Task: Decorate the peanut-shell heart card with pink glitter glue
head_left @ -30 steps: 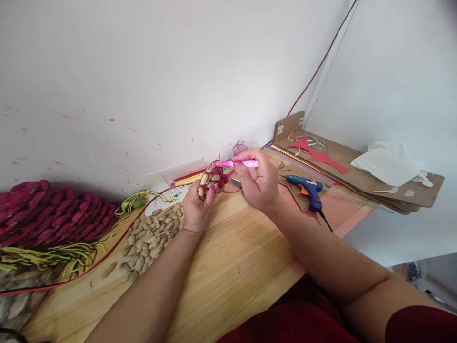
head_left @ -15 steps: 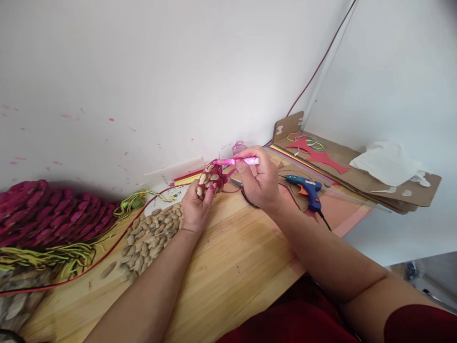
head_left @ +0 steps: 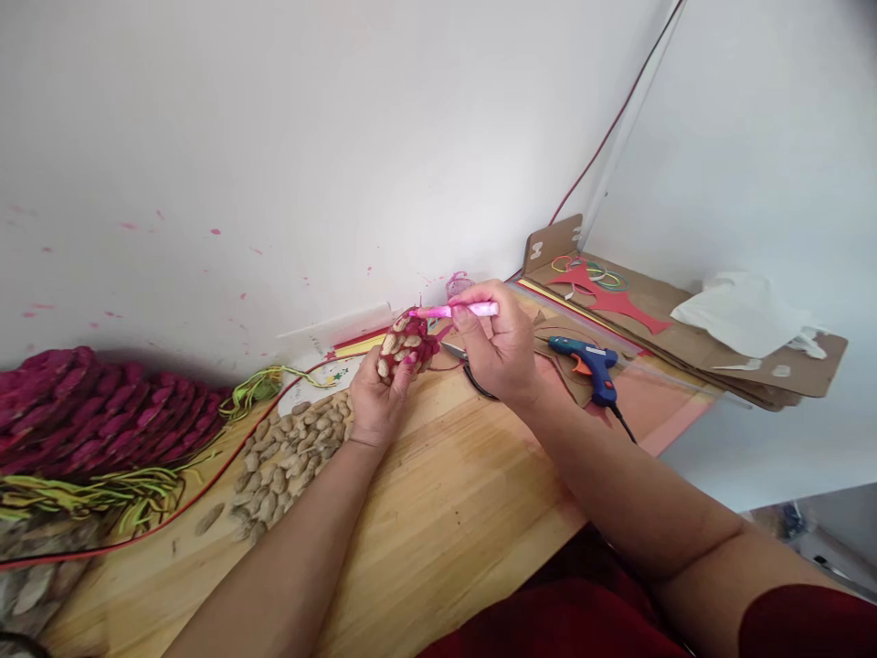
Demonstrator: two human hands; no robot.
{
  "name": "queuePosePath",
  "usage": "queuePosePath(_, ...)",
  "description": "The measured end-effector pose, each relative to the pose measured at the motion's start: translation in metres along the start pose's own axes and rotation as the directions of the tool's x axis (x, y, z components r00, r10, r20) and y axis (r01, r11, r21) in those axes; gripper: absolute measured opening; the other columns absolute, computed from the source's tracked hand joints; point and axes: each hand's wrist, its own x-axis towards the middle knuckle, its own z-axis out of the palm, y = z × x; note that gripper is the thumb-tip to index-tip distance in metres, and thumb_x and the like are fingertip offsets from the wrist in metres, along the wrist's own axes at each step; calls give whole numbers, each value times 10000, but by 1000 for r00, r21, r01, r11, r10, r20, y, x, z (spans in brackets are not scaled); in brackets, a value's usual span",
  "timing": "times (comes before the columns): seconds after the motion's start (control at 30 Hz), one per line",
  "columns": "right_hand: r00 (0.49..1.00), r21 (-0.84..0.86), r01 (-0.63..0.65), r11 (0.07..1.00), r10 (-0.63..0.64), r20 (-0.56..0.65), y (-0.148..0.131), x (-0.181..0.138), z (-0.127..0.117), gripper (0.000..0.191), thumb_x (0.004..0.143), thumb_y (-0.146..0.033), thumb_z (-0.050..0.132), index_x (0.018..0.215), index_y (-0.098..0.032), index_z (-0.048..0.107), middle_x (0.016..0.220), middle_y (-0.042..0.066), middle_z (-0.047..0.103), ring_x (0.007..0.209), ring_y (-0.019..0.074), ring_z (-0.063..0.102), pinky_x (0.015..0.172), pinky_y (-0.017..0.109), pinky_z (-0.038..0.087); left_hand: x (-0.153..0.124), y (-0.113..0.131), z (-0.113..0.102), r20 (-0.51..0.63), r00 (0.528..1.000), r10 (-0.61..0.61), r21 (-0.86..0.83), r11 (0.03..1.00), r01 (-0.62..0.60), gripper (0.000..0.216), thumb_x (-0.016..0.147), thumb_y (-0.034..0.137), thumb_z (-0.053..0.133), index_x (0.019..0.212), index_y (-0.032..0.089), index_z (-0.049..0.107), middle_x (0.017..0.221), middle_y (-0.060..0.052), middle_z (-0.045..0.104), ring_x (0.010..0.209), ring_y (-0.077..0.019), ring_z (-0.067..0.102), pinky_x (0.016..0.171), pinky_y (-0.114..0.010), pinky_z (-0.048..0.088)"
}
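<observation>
My left hand [head_left: 378, 395] is closed around a cluster of peanuts [head_left: 403, 345], partly coloured magenta and partly bare shell. Between the thumb and fingers of my right hand [head_left: 499, 343] is a pink-stained white brush or marker [head_left: 462, 311]; which of the two I cannot tell. Its pink tip touches the upper edge of the cluster. Loose peanuts [head_left: 301, 452] lie spread on the wooden table beside my left wrist. Under my right hand, scissors [head_left: 472, 373] are partly hidden.
Magenta peanut pieces [head_left: 102, 402] are stacked at the left, with yellow-green yarn [head_left: 137, 493] in front. A red cable [head_left: 226, 468] crosses the table. To the right lie a blue glue gun [head_left: 593, 361], cardboard sheets [head_left: 685, 338] and white tissue [head_left: 740, 311]. Pink specks dot the wall [head_left: 308, 183].
Almost nothing differs. The held cluster and my left hand have shifted very slightly to the right; the pink tip stays against the cluster.
</observation>
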Motion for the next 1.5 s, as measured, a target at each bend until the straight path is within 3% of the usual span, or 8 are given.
queuePosePath(0.83, 1000, -91, 3, 996, -1, 23, -6, -1, -2, 170, 1063, -385, 576, 1015, -237, 645, 948, 37, 727, 888, 189, 676, 825, 381, 525, -1, -7, 1, 8, 997, 71, 62, 996, -72, 242, 937, 453, 671, 992, 220, 708, 857, -21, 747, 772, -187, 681, 746, -286, 544)
queuePosePath(1.13, 995, -90, 55, 994, -47, 89, -14, -2, -1, 129, 1069, -339, 556, 1022, -242, 628, 942, 32, 731, 900, 191, 690, 894, 413, 510, 1, 1, -3, 6, 994, 109, 200, 974, -108, 228, 935, 422, 654, 1003, 211, 706, 897, -43, 744, 816, -203, 681, 764, -306, 529)
queuePosePath(1.3, 994, -70, 18, 997, -10, 109, -15, -3, -2, 146, 1069, -350, 546, 1014, -239, 623, 939, 35, 723, 907, 194, 687, 912, 418, 512, 1, 4, -3, 2, 994, 106, 225, 969, -103, 215, 932, 409, 643, 999, 213, 699, 894, -42, 736, 816, -206, 678, 769, -309, 529)
queuePosePath(1.5, 999, -91, -15, 996, 20, 49, -5, -1, -3, 155, 1056, -360, 575, 1000, -227, 635, 933, 33, 712, 874, 181, 661, 837, 370, 516, 1, 3, -3, 8, 995, 101, 252, 963, -100, 260, 941, 445, 636, 1026, 210, 709, 905, -51, 734, 828, -213, 676, 772, -312, 520)
